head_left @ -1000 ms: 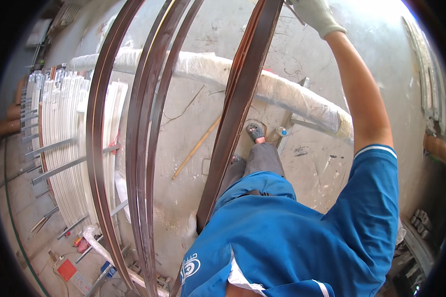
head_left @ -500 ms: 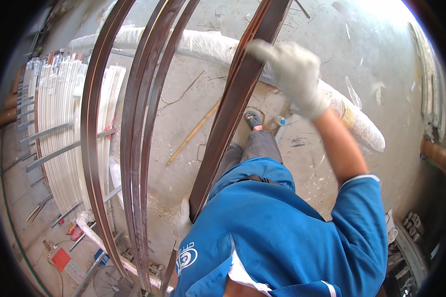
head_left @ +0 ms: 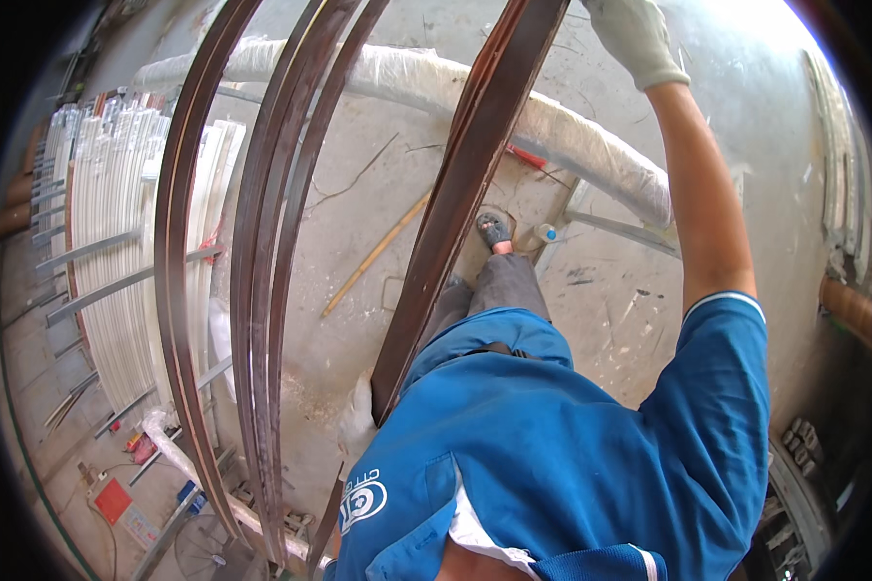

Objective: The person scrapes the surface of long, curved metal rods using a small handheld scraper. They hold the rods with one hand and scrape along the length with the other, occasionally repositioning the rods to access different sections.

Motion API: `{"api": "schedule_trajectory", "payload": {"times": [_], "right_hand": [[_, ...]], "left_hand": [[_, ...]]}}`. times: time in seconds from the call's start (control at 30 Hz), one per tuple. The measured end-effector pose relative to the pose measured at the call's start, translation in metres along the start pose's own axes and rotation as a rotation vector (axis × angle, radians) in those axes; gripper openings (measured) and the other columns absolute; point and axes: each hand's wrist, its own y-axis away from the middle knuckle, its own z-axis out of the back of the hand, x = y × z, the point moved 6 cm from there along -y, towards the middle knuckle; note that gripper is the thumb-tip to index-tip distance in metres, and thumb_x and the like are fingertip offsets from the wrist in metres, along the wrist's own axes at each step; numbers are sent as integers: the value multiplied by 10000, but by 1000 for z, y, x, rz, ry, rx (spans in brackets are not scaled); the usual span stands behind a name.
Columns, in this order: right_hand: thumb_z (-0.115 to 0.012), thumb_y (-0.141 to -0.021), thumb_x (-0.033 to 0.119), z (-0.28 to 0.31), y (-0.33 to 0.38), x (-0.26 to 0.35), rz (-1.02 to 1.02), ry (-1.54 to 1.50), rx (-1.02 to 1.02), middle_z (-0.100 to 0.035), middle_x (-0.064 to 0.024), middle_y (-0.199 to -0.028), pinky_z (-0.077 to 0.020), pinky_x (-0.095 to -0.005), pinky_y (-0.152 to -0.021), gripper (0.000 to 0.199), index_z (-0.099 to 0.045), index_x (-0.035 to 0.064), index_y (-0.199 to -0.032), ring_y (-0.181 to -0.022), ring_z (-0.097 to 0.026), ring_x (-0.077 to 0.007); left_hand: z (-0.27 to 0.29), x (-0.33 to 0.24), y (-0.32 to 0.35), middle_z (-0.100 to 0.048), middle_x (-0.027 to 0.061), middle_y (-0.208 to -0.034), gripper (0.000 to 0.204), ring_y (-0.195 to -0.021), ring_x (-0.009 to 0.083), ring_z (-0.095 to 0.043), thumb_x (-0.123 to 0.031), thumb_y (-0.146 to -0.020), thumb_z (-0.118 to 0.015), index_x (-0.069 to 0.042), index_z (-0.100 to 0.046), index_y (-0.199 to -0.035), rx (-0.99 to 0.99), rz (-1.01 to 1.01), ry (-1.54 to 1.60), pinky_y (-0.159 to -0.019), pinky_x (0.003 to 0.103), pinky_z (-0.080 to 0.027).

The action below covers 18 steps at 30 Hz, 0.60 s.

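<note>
A bundle of long dark-brown profile bars slants in front of my body, from the top edge down to my left side. My left hand, in a pale work glove, grips the bundle's side near its lower end; its fingers are partly hidden. My right hand, gloved too, is raised at the top edge, just right of the bundle's upper part. Its fingertips run out of the picture, so whether they touch the bars does not show. More curved-looking brown bars stand to the left.
A plastic-wrapped roll lies across the floor ahead. White profiles fill a metal rack at left. A bamboo-like stick lies on the floor near my feet, and a small bottle stands by my foot. A fan is at lower left.
My right hand has moved up and to the right, away from the face of the bars toward the top edge. My left hand stays at the lower end of the bundle.
</note>
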Motion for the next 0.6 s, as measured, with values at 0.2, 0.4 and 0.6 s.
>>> {"api": "schedule_trajectory", "payload": {"times": [0.2, 0.4, 0.6], "right_hand": [[-578, -898, 52, -12, 65, 88, 75, 610, 135, -575, -23, -687, -549, -376, -620, 518, -662, 341, -1320, -642, -621, -190], [-694, -768, 164, -10, 168, 216, 232, -50, 327, -577, 19, -776, -523, -360, -574, 519, -670, 304, -1266, -722, -625, -185], [-617, -833, 32, 18, 65, 106, 40, 167, -54, -693, -54, -844, -547, -332, -540, 500, -651, 232, -1290, -709, -689, -209]], "left_hand": [[3, 5, 0, -685, 232, -1136, 648, -980, 431, -680, -267, -842, -760, -124, -524, -1428, 99, 87, 121, -813, 486, -537], [3, -1, -4, -672, 252, -1208, 618, -1030, 438, -681, -257, -863, -742, -107, -529, -1423, 72, -22, 75, -842, 468, -543], [11, -13, -9, -691, 249, -1177, 556, -1042, 407, -691, -244, -879, -725, -62, -571, -1381, 143, 65, 239, -883, 434, -539]]}}
